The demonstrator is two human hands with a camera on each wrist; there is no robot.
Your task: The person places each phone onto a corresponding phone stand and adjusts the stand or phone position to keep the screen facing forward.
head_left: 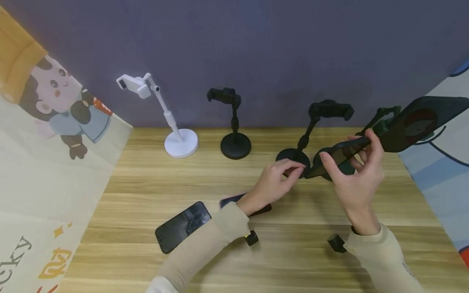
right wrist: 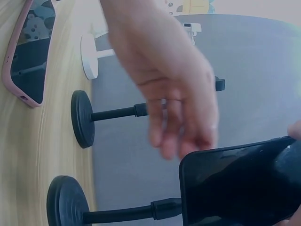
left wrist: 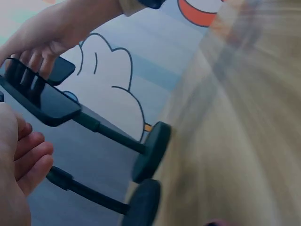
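My right hand (head_left: 360,175) grips a dark phone (head_left: 338,156) by its edges, thumb on one side and fingers on the other. The phone hangs tilted above the stands; its black screen (right wrist: 240,183) shows in the right wrist view. Close to its lower left corner is my left hand (head_left: 275,183), with fingers (right wrist: 186,132) loosely bent; whether they touch that corner is unclear. Behind the right hand, another dark phone (head_left: 447,112) sits at the holder of a dark green stand (head_left: 382,122). A black phone stand (head_left: 304,142) stands just behind the left hand.
Further left are another black stand (head_left: 235,144) and a white stand (head_left: 181,142). One phone (head_left: 183,226) lies on the table (head_left: 128,195); another (right wrist: 30,52), pink-edged, lies partly under the left forearm. A grey panel (head_left: 256,53) closes off the back, with printed panels at both sides.
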